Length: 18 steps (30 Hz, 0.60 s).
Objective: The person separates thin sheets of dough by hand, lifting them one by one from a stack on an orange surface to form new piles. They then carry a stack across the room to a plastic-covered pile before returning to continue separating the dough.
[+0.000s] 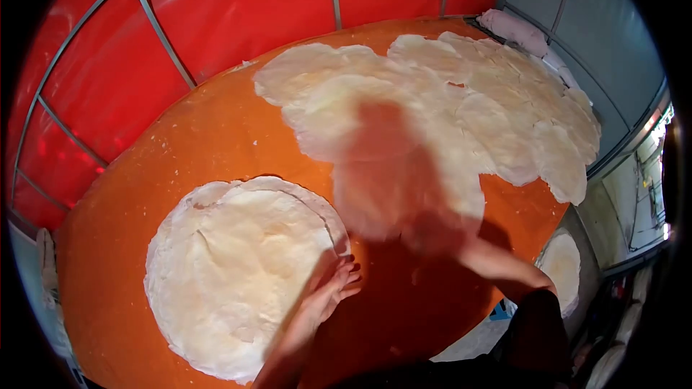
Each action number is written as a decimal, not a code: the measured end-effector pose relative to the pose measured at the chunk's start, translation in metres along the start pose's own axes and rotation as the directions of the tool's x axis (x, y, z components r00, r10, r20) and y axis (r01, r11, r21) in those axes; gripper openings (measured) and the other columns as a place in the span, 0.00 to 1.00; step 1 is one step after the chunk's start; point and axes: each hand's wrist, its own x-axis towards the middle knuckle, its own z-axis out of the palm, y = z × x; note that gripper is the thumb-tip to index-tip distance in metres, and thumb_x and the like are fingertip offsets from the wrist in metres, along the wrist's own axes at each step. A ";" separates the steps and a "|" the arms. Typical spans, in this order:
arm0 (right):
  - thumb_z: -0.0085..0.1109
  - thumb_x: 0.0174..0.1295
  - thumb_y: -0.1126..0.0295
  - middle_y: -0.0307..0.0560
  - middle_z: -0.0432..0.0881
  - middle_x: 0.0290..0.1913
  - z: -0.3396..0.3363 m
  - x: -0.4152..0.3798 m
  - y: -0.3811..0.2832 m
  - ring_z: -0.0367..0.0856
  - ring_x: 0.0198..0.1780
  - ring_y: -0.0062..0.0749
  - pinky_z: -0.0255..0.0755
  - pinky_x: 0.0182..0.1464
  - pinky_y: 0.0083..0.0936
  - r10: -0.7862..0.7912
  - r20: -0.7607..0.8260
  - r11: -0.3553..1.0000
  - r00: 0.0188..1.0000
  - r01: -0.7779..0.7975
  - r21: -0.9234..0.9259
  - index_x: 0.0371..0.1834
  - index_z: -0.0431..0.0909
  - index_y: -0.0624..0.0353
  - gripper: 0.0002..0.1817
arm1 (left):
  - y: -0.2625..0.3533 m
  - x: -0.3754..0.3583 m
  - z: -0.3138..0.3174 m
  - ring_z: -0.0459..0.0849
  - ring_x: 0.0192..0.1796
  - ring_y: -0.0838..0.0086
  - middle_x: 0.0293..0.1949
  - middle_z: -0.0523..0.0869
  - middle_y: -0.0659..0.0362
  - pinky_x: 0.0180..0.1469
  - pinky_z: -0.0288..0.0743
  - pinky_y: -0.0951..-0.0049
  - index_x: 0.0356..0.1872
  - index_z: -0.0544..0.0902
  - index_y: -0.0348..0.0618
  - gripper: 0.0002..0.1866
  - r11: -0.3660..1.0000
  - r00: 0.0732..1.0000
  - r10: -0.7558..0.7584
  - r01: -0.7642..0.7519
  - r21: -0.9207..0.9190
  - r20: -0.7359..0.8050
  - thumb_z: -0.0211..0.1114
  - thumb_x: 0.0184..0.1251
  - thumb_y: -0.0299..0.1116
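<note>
On the orange table, at the lower left, lies a round stack of thin pale flatbread sheets (241,281). My left hand (333,287) is at the right edge of this stack, fingers apart and pointing right, with nothing seen in it. Many more thin round sheets (497,122) overlap across the back and right of the table. My right hand (432,232) is over the near edge of these spread sheets; it is dark and smeared, so its fingers and anything in them cannot be made out. A dark shadow falls across the sheets beyond it.
The orange table (194,130) is edged by red panels with metal bars at the back. A pale bundle (513,32) lies at the far right corner. Another round pale sheet (561,268) is beyond the table's right edge, beside my right forearm.
</note>
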 end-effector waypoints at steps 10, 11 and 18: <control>0.57 0.48 0.63 0.54 0.76 0.43 0.036 0.076 0.046 0.75 0.45 0.44 0.70 0.45 0.33 -0.124 -0.285 0.947 0.951 0.028 -0.319 0.44 0.73 0.59 0.20 | -0.030 0.042 0.023 0.75 0.41 0.81 0.44 0.78 0.55 0.42 0.70 0.85 0.64 0.59 0.42 0.33 0.717 0.903 0.404 -0.216 0.663 -0.143 0.52 0.55 0.13; 0.57 0.48 0.63 0.54 0.76 0.43 0.040 0.092 0.053 0.75 0.45 0.44 0.70 0.46 0.33 -0.117 -0.300 0.943 0.947 0.011 -0.332 0.44 0.73 0.59 0.20 | -0.014 0.034 0.037 0.75 0.41 0.82 0.44 0.78 0.58 0.43 0.70 0.84 0.62 0.62 0.42 0.30 0.680 0.904 0.235 0.109 0.725 -0.357 0.56 0.57 0.17; 0.54 0.51 0.63 0.56 0.75 0.44 0.022 0.150 0.079 0.75 0.46 0.45 0.69 0.46 0.33 -0.006 -0.160 0.975 0.987 -0.029 -0.218 0.46 0.72 0.61 0.20 | 0.019 0.001 0.034 0.76 0.42 0.81 0.36 0.80 0.65 0.46 0.69 0.75 0.45 0.77 0.43 0.12 0.993 0.937 0.100 -0.070 0.099 -0.336 0.62 0.59 0.30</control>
